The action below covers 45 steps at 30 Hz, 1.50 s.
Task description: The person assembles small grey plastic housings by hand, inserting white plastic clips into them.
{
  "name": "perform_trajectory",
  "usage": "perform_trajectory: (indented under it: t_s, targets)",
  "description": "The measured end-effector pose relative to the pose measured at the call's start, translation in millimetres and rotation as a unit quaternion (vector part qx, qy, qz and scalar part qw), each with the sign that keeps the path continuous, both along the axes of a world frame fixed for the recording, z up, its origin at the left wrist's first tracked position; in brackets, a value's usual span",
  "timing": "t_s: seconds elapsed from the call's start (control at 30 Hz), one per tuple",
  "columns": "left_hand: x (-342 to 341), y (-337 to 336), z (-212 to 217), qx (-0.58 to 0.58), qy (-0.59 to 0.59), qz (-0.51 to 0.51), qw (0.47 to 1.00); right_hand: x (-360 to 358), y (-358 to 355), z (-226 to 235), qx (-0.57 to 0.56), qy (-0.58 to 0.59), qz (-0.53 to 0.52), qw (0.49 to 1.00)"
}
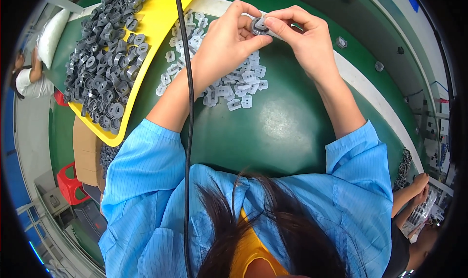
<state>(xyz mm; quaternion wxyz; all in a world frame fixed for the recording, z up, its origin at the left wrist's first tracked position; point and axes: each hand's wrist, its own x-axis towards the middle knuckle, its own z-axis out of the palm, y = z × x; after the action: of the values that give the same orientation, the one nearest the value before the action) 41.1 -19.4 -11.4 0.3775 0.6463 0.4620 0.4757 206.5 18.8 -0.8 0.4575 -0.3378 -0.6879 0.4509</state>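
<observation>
Above the far side of the green table, my two hands come together around a dark grey ring-shaped plastic part. My left hand grips this part by its edge between thumb and fingers. Thumb and forefinger of my right hand pinch a small light-grey piece against the face of the part; the fingers hide much of it. Under and beside my left forearm spreads a loose pile of small translucent white plastic pieces, each with holes.
A yellow tray on the left bears a heap of grey ring-shaped parts. A black cable hangs across the view, before my left forearm. A cardboard box and red stool stand lower left. Another person's hands work at right.
</observation>
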Motion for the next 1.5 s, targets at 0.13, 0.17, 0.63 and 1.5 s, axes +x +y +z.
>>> perform_trajectory:
  t_s: [0.13, 0.17, 0.63, 1.5]
  targets:
    - [5.4, -4.3, 1.2, -0.001, 0.014, 0.024, 1.0, 1.3, -6.8, 5.0, 0.085, -0.1, -0.037, 0.991]
    - [5.3, -5.7, 3.0, 0.004, 0.016, 0.025, 1.0, 2.9, -6.9, 8.4, 0.092, -0.155, -0.031, 0.983]
    - [11.1, -12.1, 3.2, 0.16, 0.195, 0.017, 0.967, 14.1, 11.2, 4.8, -0.156, -0.071, 0.125, 0.977]
    - [11.3, -9.9, 3.7, 0.14, 0.129, 0.078, 0.979, 9.2, -1.5, 16.9, -0.02, -0.165, -0.024, 0.986]
